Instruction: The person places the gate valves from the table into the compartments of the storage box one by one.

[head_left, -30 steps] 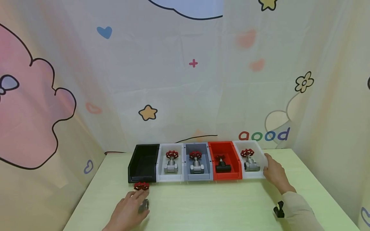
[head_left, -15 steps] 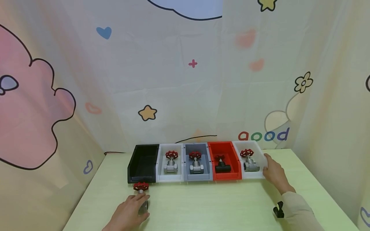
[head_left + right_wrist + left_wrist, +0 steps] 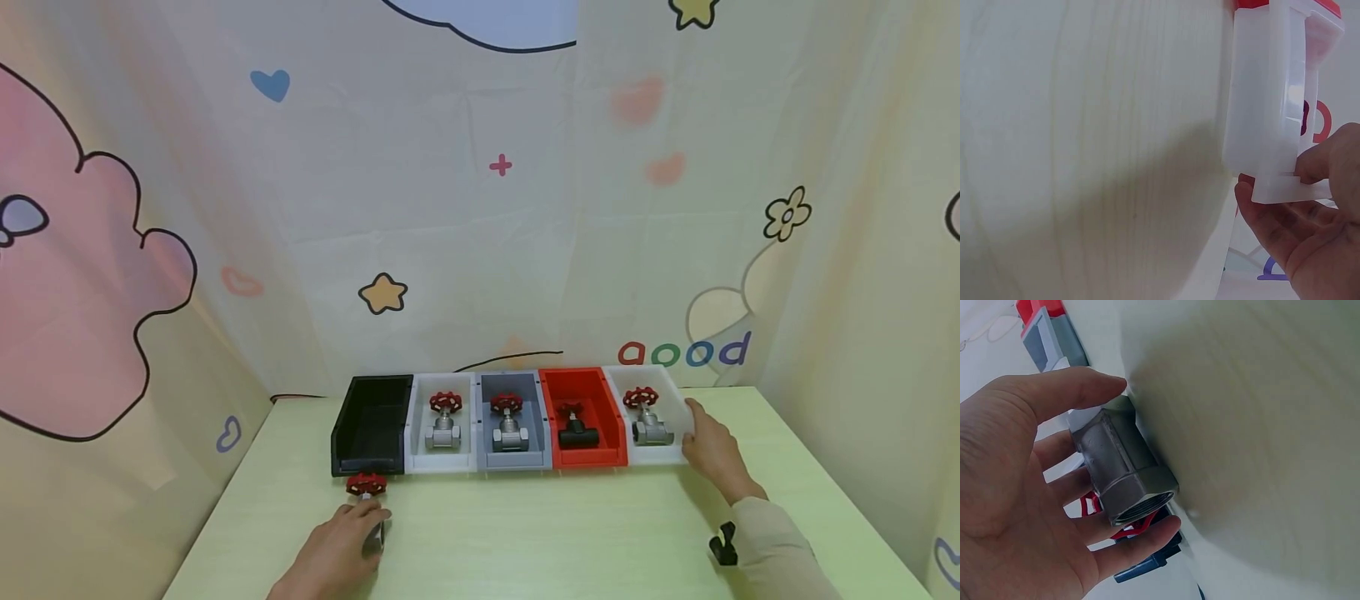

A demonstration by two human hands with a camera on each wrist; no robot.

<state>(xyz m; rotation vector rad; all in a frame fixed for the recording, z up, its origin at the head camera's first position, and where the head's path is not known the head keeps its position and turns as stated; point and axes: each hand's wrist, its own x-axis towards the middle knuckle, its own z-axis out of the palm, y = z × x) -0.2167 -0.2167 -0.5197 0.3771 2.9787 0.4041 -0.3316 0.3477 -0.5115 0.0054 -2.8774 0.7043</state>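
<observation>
My left hand (image 3: 333, 546) holds a metal gate valve (image 3: 1124, 459) at the table's front left, thumb at one end of its body and fingers along the far side. The valve's red handwheel (image 3: 366, 484) points away, right at the front of a black bin (image 3: 372, 425). My right hand (image 3: 716, 448) pinches the right side wall of the rightmost white bin (image 3: 1275, 106), thumb inside and fingers outside. A valve with a red handwheel (image 3: 651, 425) lies in that bin.
Left to right, the row joins the black bin, another white bin (image 3: 416, 462), a grey-blue bin (image 3: 487, 460) and a red bin (image 3: 588, 387). Each of these but the black one holds a valve. A patterned curtain (image 3: 480, 233) hangs behind the table (image 3: 540, 533). A small black piece (image 3: 723, 544) shows beside the right sleeve.
My left thumb and fingers have shifted slightly on the valve, and more of its stem shows. The valve, the bins and my right hand stay in place.
</observation>
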